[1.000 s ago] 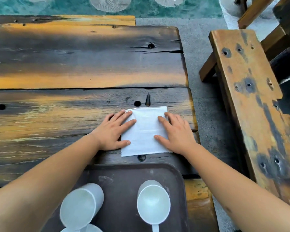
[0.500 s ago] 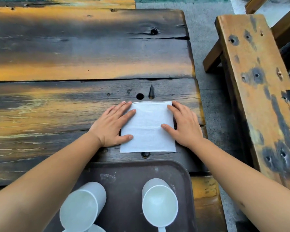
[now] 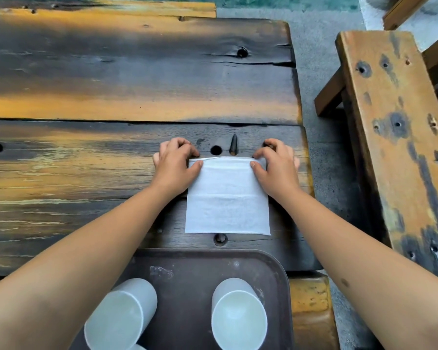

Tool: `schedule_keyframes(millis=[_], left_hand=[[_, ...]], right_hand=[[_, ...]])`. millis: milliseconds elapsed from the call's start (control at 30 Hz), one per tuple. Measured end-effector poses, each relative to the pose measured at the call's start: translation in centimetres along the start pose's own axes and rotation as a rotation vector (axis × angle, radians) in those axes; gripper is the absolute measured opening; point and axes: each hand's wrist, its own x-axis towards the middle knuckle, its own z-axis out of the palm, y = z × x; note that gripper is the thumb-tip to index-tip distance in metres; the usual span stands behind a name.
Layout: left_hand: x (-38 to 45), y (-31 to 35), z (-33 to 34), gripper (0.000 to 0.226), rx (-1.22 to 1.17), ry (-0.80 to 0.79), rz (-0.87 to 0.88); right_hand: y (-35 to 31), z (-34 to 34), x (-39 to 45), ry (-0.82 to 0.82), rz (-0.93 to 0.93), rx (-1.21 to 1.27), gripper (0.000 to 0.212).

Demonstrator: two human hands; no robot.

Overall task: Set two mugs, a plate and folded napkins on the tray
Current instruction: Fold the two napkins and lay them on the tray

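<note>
Across most of the view runs a dark, weathered wooden table (image 3: 137, 79) of broad planks streaked orange and black, with a wooden bench (image 3: 400, 137) of the same worn finish standing apart to its right over grey ground. At the near edge of the table sits a dark brown tray (image 3: 187, 281) with rounded corners, and on it stand two white mugs, the left mug (image 3: 122, 322) tilted toward the left and the right mug (image 3: 238, 317) upright, its open mouth facing up. Just beyond the tray, flat on the planks, lies a white napkin (image 3: 228, 200), square, with a faint crease across its middle. The left hand (image 3: 176, 164) pinches the napkin's far left corner between thumb and curled fingers, and the right hand (image 3: 276, 165) pinches the far right corner the same way, that far edge slightly raised.
</note>
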Motion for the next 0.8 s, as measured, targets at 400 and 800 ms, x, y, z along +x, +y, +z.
schedule_keyframes(millis=[400, 800], left_hand=[[-0.7, 1.1, -2.7, 0.008, 0.020, -0.190, 0.191], [-5.5, 4.4, -6.0, 0.004, 0.152, -0.210, 0.467]], right_hand=[[-0.4, -2.9, -0.7, -0.068, -0.026, 0.278, 0.006], [-0.8, -6.5, -6.0, -0.110, -0.295, -0.044, 0.014]])
